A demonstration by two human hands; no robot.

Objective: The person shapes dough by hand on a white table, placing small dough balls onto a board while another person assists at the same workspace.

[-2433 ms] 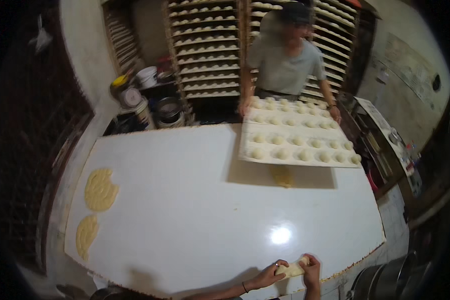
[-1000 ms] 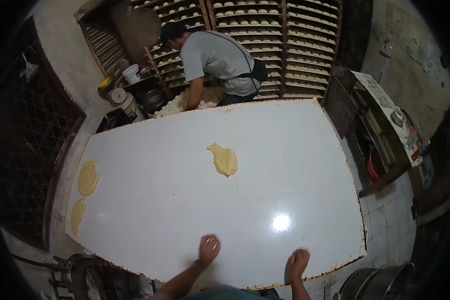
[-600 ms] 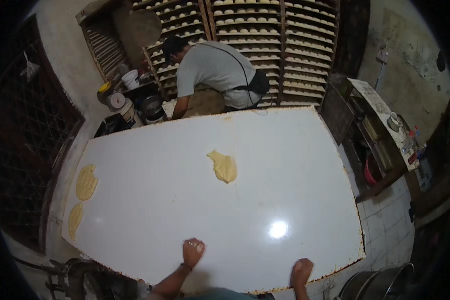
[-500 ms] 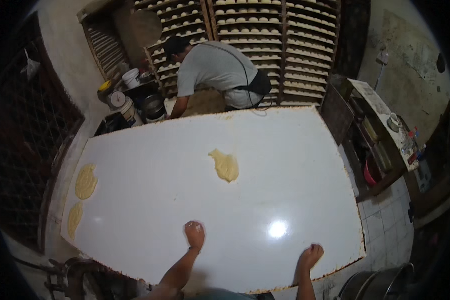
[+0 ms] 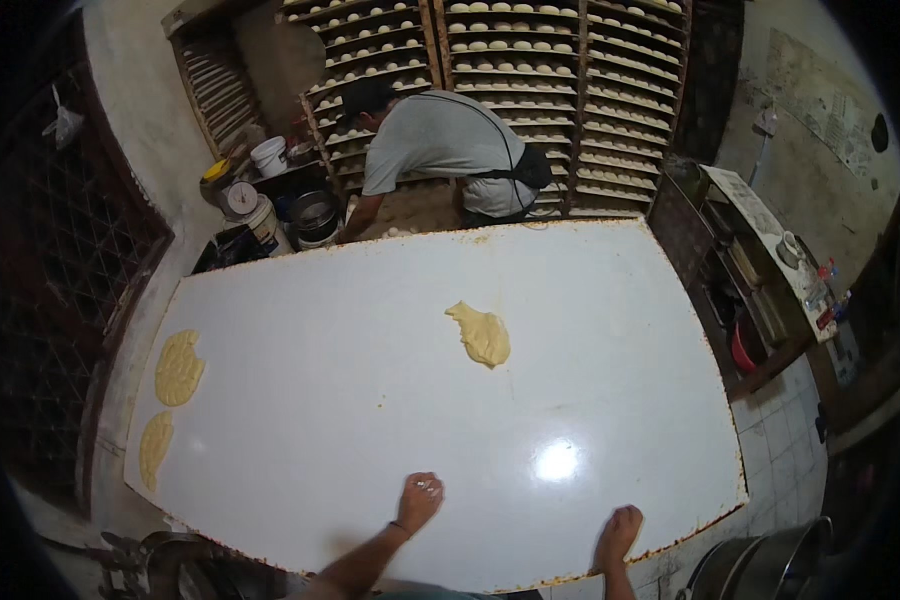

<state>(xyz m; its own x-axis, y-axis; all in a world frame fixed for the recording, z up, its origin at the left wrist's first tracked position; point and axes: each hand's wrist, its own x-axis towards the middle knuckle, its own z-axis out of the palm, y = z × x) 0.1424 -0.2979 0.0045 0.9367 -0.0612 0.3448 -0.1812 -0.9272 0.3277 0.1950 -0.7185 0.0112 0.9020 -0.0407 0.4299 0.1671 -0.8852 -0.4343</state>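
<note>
Left hand [image 5: 422, 500] and right hand [image 5: 620, 533] curled at near side of glossy white tabletop [image 5: 300, 400]; cannot tell whether either grips anything. Light, even palm pressure seems advisable. Irregular pale-yellow dough slab [image 5: 485, 339] lies mid-surface, well apart from both. Grey-shirted co-worker [image 5: 440, 140] beyond partly blocks brown wooden racks [image 5: 579, 100] of pale dough rounds [image 5: 498, 45].

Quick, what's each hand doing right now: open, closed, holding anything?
Left hand: fingers curled in, over the white table; can't tell whether it's closed on anything.
Right hand: also curled, near the table's edge; contents can't be told.
</note>
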